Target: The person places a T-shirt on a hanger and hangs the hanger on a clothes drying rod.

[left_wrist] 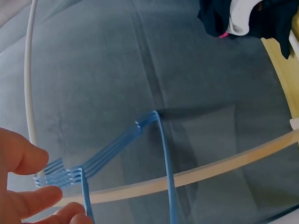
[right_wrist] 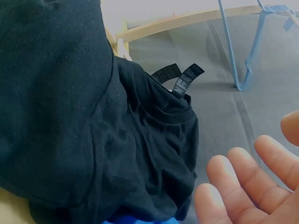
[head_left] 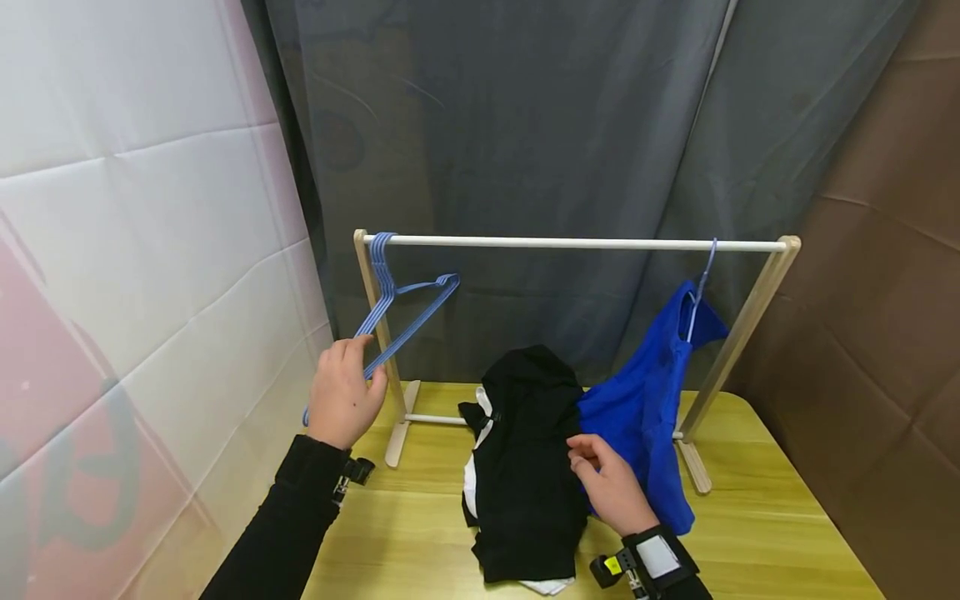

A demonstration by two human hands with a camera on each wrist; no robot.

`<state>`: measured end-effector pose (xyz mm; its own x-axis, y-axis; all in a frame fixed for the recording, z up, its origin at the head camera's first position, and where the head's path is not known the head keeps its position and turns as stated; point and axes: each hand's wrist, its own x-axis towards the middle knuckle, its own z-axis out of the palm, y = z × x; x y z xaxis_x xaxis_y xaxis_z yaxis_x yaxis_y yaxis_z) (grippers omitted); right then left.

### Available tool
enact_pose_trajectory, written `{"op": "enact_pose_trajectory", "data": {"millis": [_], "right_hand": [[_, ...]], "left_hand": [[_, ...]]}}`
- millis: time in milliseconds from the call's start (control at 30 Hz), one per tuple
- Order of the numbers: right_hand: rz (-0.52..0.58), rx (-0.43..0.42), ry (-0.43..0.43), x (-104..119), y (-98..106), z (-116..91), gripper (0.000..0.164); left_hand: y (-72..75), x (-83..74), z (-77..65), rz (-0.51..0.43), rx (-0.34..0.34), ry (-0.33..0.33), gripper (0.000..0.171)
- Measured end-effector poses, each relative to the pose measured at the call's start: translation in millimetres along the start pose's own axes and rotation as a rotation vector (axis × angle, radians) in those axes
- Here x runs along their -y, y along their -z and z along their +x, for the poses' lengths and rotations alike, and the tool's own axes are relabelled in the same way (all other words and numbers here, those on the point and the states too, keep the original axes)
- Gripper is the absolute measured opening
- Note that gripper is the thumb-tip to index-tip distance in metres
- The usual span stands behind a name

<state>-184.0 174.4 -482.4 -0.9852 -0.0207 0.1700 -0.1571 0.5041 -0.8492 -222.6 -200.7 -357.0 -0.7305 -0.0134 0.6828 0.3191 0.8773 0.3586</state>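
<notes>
This looks like a small curtained-off booth, a staged studio setup: grey cloth (head_left: 525, 125) hangs behind the wood-grain bench (head_left: 420, 533), with a creased, printed pale sheet (head_left: 157, 242) along the left and a creased brown sheet (head_left: 862, 333) along the right. The miniature garment rack (head_left: 577, 242) and strapped-on wrist cameras (head_left: 362, 471) fit that reading.

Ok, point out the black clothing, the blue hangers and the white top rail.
Black clothing (head_left: 531, 467), head view: upper surface.
Blue hangers (left_wrist: 113, 150), left wrist view: stacked sloping bars.
White top rail (head_left: 551, 243), head view: mid-length.
</notes>
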Motion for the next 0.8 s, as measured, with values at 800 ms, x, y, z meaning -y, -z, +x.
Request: {"op": "enact_pose_trajectory", "data": {"millis": [800], "right_hand": [[0.046,0.023,0.017,-1,-7,-4,0.022]], "left_hand": [[-8.3,37.3,12.4,0.206,-0.032,0.05,0.04]]}}
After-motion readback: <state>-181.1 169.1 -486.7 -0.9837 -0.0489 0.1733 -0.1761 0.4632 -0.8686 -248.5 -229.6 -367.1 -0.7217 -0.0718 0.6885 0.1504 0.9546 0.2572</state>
